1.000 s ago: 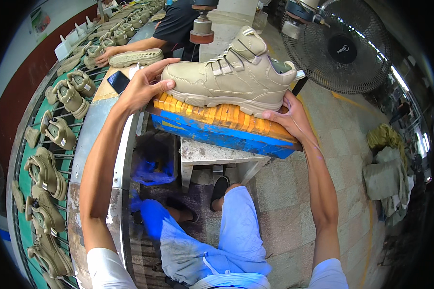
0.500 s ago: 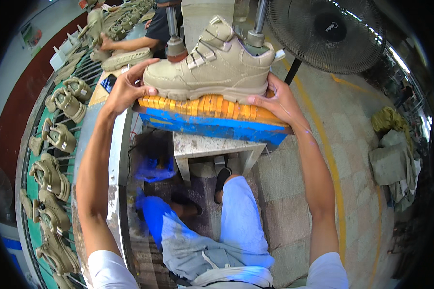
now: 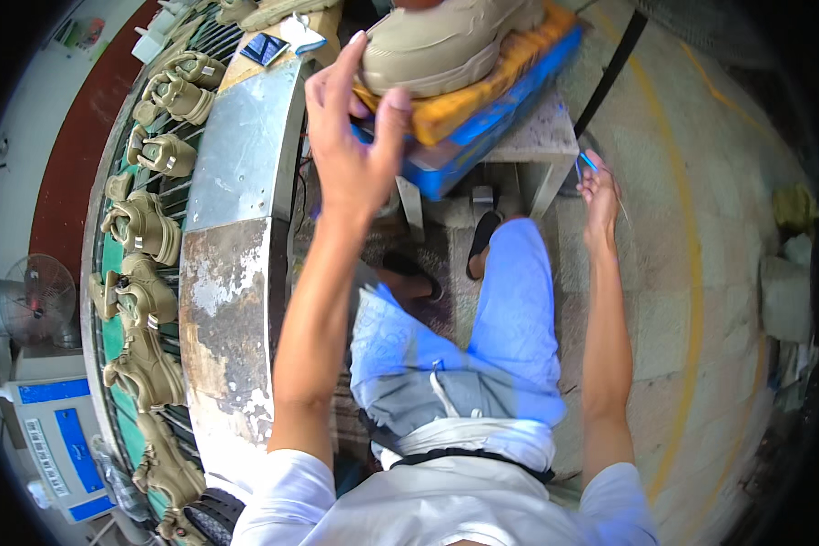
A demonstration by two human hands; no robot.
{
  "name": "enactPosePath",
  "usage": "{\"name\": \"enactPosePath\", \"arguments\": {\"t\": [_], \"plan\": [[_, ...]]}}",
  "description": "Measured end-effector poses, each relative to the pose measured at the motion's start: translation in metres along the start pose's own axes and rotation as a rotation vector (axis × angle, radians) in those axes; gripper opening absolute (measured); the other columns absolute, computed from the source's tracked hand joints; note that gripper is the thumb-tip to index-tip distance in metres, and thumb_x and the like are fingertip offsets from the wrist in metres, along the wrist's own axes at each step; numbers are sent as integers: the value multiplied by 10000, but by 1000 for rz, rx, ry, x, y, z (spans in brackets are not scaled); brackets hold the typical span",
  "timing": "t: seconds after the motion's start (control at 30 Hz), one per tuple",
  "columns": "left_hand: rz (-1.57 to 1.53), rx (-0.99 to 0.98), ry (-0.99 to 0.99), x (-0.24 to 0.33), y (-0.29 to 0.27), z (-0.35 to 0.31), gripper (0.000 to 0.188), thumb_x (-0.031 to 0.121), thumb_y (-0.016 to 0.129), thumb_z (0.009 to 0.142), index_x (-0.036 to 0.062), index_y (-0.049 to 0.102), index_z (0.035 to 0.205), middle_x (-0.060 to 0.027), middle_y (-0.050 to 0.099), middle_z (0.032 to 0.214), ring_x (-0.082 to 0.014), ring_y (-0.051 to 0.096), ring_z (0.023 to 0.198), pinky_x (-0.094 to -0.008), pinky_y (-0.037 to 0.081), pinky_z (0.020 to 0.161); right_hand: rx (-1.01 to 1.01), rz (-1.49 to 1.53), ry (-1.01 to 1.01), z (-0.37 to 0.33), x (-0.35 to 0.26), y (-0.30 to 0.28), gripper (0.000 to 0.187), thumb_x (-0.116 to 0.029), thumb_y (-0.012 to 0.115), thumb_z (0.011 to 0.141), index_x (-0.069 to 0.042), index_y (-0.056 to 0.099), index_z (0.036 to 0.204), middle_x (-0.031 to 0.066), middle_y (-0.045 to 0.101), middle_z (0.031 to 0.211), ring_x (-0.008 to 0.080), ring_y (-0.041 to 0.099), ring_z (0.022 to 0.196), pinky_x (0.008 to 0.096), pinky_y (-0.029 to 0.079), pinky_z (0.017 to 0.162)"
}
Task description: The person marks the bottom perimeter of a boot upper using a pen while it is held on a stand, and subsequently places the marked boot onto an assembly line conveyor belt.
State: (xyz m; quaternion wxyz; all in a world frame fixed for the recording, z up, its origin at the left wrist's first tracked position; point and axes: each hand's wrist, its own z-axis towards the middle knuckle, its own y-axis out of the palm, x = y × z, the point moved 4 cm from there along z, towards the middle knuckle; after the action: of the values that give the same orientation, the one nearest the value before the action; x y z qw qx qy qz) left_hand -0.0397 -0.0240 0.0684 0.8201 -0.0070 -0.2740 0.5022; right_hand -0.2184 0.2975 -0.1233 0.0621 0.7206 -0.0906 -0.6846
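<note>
A beige lace-up shoe (image 3: 437, 50) stands on an orange and blue slatted block (image 3: 455, 114), its upper part cut off by the picture's top edge. Beside its toe is my left hand (image 3: 350, 136), fingers and thumb spread; whether they touch the shoe I cannot tell. My right hand (image 3: 599, 196) is down to the right of the block, away from the shoe. Its fingers are closed on a slim blue object (image 3: 588, 162), too small to name surely. A thin strand seems to hang by that hand.
Several beige shoes (image 3: 144, 223) line a green-bedded rack (image 3: 111, 341) at left. A worn metal ledge (image 3: 237, 164) lies between, with a dark phone (image 3: 264, 48) at its far end. The block rests on a pale stand (image 3: 551, 146). A dark pole (image 3: 610, 77) slants behind.
My right hand has left the shoe's heel and dropped to the right, now with a slim blue object. My left hand has loosened from the toe. The view has shifted, and the block appears turned.
</note>
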Motion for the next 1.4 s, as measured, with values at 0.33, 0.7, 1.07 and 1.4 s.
{"name": "enactPosePath", "arguments": {"t": [0.33, 0.7, 1.07, 1.4], "plan": [[137, -196, 333, 98, 30, -69, 707, 6, 776, 789, -40, 564, 1462, -233, 559, 1516, -393, 571, 1345, -473, 439, 1137, -252, 147, -591, -99, -167, 21, 467, -167, 415, 1026, 144, 685, 1246, 82, 626, 923, 140, 536, 824, 287, 454, 782], [505, -145, 328, 119, 72, -86, 429, 152, 566, 974, -31, 668, 1349, -210, 618, 1474, -322, 613, 1253, -464, 439, 1149, -386, -562, -1201, -184, -216, 98, 344, -88, 488, 969, 79, 765, 1086, 116, 679, 797, 172, 639, 688, 286, 507, 616], [310, -193, 231, 140, 106, -92, 513, 230, 611, 956, -17, 611, 1406, -192, 614, 1454, -367, 541, 1401, -485, 395, 1211, -329, -844, -1235, -166, -224, 112, 263, 3, 529, 924, 43, 760, 1042, 129, 722, 838, 201, 709, 735, 312, 572, 679], [426, -103, 272, 111, 67, -78, 434, 130, 615, 950, 29, 692, 1366, -125, 642, 1484, -241, 631, 1217, -377, 453, 1127, -403, -630, -1183, -160, -231, 116, 264, -30, 529, 915, 44, 761, 1018, 129, 728, 800, 166, 670, 625, 275, 530, 568]]}}
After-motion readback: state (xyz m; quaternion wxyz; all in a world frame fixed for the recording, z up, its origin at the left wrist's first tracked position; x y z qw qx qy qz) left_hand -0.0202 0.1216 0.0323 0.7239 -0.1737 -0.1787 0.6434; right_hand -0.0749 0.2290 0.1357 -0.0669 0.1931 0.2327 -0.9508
